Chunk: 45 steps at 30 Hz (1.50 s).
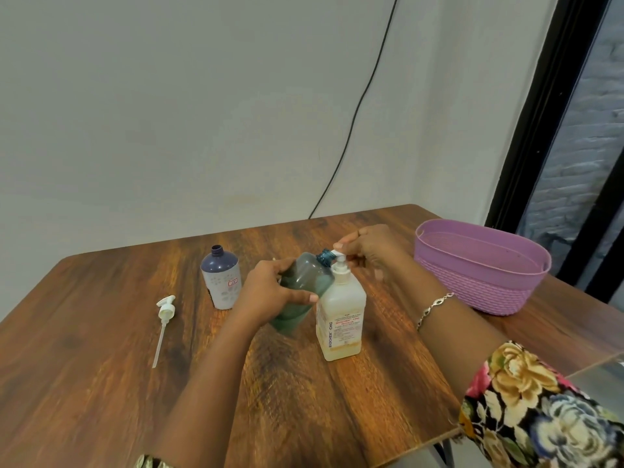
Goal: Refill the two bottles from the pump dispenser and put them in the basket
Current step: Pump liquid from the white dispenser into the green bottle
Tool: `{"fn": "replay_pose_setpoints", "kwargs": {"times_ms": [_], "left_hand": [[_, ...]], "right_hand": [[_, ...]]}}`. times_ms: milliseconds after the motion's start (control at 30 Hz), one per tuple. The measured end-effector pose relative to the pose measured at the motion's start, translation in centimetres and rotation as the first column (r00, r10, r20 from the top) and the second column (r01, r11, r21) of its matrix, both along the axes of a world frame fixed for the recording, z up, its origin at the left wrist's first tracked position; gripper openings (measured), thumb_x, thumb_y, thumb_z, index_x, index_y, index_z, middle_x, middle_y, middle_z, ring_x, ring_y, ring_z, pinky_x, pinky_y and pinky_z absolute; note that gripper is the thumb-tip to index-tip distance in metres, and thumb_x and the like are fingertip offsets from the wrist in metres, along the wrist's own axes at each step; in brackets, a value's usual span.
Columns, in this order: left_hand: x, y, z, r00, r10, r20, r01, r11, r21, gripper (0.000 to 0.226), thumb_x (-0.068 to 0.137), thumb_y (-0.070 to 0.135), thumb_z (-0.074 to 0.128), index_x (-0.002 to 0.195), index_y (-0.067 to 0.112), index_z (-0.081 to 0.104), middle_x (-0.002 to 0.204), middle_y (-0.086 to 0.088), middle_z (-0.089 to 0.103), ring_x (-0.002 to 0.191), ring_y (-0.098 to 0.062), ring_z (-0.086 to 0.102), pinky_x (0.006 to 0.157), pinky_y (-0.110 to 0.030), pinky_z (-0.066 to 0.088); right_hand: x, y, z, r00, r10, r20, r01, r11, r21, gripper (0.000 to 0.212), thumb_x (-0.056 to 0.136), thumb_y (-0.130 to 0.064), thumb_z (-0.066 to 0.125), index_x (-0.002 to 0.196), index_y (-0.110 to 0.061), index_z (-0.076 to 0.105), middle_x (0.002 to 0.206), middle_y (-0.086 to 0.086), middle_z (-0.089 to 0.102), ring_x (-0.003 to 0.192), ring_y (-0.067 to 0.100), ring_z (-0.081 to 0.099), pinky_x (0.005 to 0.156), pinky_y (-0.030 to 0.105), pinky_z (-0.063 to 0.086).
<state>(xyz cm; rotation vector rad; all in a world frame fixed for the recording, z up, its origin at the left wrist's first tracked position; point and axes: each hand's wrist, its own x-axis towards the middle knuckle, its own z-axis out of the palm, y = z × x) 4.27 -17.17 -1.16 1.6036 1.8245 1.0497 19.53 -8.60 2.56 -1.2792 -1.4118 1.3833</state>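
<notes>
Green bottle in left hand, mouth at pump dispenser.

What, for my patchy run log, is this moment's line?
left hand: holds tilted green bottle | right hand: grips pump dispenser | blue bottle: uncapped

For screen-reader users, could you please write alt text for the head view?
The left hand tilts a green bottle to the spout of a pump dispenser; the right hand is on its top. An open purple bottle, a loose pump and a pink basket are nearby.
</notes>
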Motion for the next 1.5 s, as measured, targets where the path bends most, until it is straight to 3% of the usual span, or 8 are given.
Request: {"fn": "replay_pose_setpoints", "kwargs": {"times_ms": [167, 400, 633, 833, 1100, 1333, 1500], "left_hand": [[-0.2, 0.1, 0.9, 0.998, -0.013, -0.058, 0.014, 1.0, 0.016, 0.077, 0.067, 0.021, 0.081, 0.135, 0.014, 0.046, 0.13, -0.003, 0.054, 0.116, -0.02, 0.049, 0.099, -0.037, 0.042], [-0.2, 0.1, -0.2, 0.997, -0.002, -0.079, 0.0, 1.0, -0.028, 0.083, 0.066, 0.021, 0.081, 0.138, 0.011, 0.042, 0.134, -0.005, 0.052, 0.12, -0.021, 0.049, 0.101, -0.036, 0.041], [-0.2, 0.4, 0.7, 0.999, 0.017, -0.046, -0.017, 1.0, 0.005, 0.081, 0.064, 0.023, 0.082, 0.136, 0.012, 0.045, 0.132, -0.005, 0.054, 0.118, -0.022, 0.05, 0.101, -0.044, 0.042], [-0.5, 0.6, 0.0, 0.997, -0.011, -0.077, 0.008, 0.999, -0.039, 0.082, 0.065, 0.022, 0.082, 0.137, 0.013, 0.044, 0.131, -0.004, 0.054, 0.116, -0.02, 0.051, 0.099, -0.036, 0.042], [-0.2, 0.3, 0.6, 1.0, -0.003, -0.009, 0.003, 1.0, -0.007, 0.083, 0.063, 0.022, 0.082, 0.136, 0.011, 0.045, 0.132, -0.005, 0.054, 0.117, -0.023, 0.05, 0.101, -0.046, 0.042], [-0.2, 0.4, 0.0, 0.997, -0.012, -0.082, 0.01, 1.0, -0.024, 0.082, 0.064, 0.023, 0.082, 0.137, 0.012, 0.045, 0.131, -0.004, 0.054, 0.117, -0.021, 0.051, 0.1, -0.04, 0.043], [0.0, 0.2, 0.2, 1.0, 0.008, -0.023, -0.008, 1.0, -0.021, 0.083, 0.064, 0.021, 0.082, 0.137, 0.011, 0.044, 0.132, -0.006, 0.053, 0.118, -0.023, 0.05, 0.102, -0.044, 0.042]], "right_hand": [[0.3, 0.1, 1.5, 0.996, 0.071, 0.05, -0.071, 0.997, 0.006, 0.01, 0.078, 0.008, 0.065, 0.071, 0.002, 0.061, 0.068, 0.01, 0.06, 0.057, 0.014, 0.052, 0.052, 0.02, 0.045], [0.0, 0.0, -0.2, 0.986, 0.047, 0.159, -0.061, 0.995, 0.082, 0.017, 0.079, 0.003, 0.067, 0.065, -0.005, 0.06, 0.066, 0.009, 0.059, 0.048, 0.01, 0.049, 0.036, 0.014, 0.037], [0.4, 0.4, 1.3, 0.992, 0.088, 0.091, -0.09, 0.996, 0.017, 0.014, 0.078, 0.007, 0.065, 0.067, -0.001, 0.061, 0.062, 0.007, 0.055, 0.054, 0.011, 0.039, 0.048, 0.02, 0.034], [0.3, 0.4, -0.2, 0.984, 0.072, 0.163, -0.081, 0.995, 0.049, 0.013, 0.077, 0.001, 0.069, 0.068, -0.005, 0.062, 0.065, 0.007, 0.058, 0.05, 0.009, 0.038, 0.043, 0.018, 0.033], [0.7, 0.1, 1.1, 0.991, 0.103, 0.08, -0.106, 0.994, 0.026, 0.017, 0.078, 0.004, 0.066, 0.066, -0.005, 0.059, 0.062, 0.004, 0.055, 0.053, 0.01, 0.039, 0.046, 0.017, 0.036], [0.2, 0.3, -0.1, 0.964, 0.069, 0.258, -0.105, 0.986, 0.128, 0.016, 0.079, -0.002, 0.068, 0.066, -0.007, 0.061, 0.065, 0.004, 0.058, 0.051, 0.008, 0.042, 0.04, 0.015, 0.035], [0.1, 0.3, 0.5, 0.958, 0.063, 0.28, -0.107, 0.984, 0.142, 0.016, 0.08, 0.0, 0.067, 0.065, -0.005, 0.061, 0.071, 0.007, 0.058, 0.056, 0.01, 0.041, 0.048, 0.02, 0.034]]}}
